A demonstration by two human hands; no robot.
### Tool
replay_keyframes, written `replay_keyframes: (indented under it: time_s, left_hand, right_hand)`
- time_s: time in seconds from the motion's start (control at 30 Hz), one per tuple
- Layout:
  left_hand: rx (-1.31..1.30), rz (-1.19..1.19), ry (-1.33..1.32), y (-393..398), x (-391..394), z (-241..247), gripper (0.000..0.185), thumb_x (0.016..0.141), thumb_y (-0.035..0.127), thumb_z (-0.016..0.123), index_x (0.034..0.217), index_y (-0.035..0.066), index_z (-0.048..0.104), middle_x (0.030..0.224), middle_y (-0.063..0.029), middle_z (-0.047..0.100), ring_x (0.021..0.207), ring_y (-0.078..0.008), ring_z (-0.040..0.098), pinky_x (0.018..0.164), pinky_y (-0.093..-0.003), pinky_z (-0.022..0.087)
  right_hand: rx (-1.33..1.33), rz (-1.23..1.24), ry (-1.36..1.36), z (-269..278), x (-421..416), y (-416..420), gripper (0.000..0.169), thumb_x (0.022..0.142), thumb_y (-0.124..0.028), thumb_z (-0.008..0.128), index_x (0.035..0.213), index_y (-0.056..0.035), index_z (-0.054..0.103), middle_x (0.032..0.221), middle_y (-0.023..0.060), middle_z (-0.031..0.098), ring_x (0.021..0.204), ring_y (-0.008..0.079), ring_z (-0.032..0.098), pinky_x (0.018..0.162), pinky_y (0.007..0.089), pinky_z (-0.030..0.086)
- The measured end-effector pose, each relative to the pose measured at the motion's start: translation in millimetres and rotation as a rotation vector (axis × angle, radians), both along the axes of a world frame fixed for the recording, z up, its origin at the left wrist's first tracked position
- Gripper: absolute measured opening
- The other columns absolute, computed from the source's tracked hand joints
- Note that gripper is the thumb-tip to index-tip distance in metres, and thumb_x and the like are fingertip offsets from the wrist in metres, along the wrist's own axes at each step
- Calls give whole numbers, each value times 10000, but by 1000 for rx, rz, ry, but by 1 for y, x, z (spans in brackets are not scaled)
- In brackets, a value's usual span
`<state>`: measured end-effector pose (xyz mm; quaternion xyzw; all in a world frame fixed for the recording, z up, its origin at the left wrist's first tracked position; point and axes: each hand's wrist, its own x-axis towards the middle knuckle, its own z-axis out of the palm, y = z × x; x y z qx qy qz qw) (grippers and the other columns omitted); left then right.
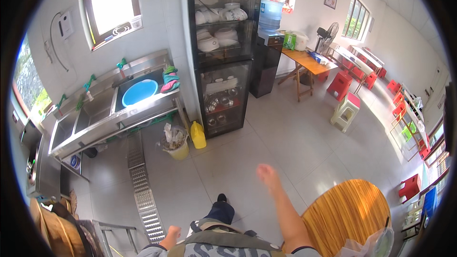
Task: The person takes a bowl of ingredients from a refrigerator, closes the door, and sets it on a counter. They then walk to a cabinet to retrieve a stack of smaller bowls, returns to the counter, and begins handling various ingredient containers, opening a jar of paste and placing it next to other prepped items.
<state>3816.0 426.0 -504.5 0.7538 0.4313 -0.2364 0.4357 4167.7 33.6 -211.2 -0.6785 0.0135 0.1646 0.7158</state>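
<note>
My left hand (174, 233) hangs low by my body, its fingers curled, with nothing seen in it. It is nearest to the slotted metal drain cover (143, 189) in the floor. My right hand (268, 175) swings out ahead over the grey tiles, slightly blurred, loosely closed and apart from any object. Below and right of that arm is a round wood-grain table (351, 210). One dark shoe (222, 197) shows on the floor before me. Straight ahead stands a black glass-doored dish cabinet (224, 57) holding stacked bowls and metal cups.
A steel sink unit (119, 123) with a blue basin (140, 92) lines the left wall. A waste bucket (176, 150) and yellow jug (198, 135) stand on the floor. A plastic stool (345, 111), folding wooden table (307, 60) and several red stools (340, 85) are at right.
</note>
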Motion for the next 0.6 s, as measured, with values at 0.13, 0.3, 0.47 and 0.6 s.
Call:
replay_keyframes:
  time_s: [0.13,0.3,0.47,0.6]
  left_hand:
    - [-103,278,-93,28,142,2,160,771,130,556,725,-20,586,619,-125,584,523,-214,562,455,-357,449]
    - [157,289,-260,57,318,31,162,766,134,557,631,53,598,535,-45,532,446,-159,485,408,-285,394]
    - [-158,414,-525,19,469,128,149,823,165,555,832,37,630,696,-35,603,604,-120,554,535,-255,443]
    - [-293,538,-630,-20,527,183,158,832,156,556,870,20,624,749,-48,621,650,-117,574,575,-239,458]
  right_hand:
    - [-2,15,-37,20,109,30,258,829,-94,580,1075,-13,570,921,23,611,798,70,547,673,200,439]
    - [37,-19,-119,53,227,44,272,822,-81,585,1086,-16,563,924,19,606,806,66,543,676,199,443]
    - [34,-49,-107,60,352,44,254,815,-83,601,1058,-22,562,872,-2,585,758,59,521,655,190,429]
    - [139,34,-262,82,477,69,243,815,-99,617,1037,-24,555,836,-12,561,712,51,490,632,174,404]
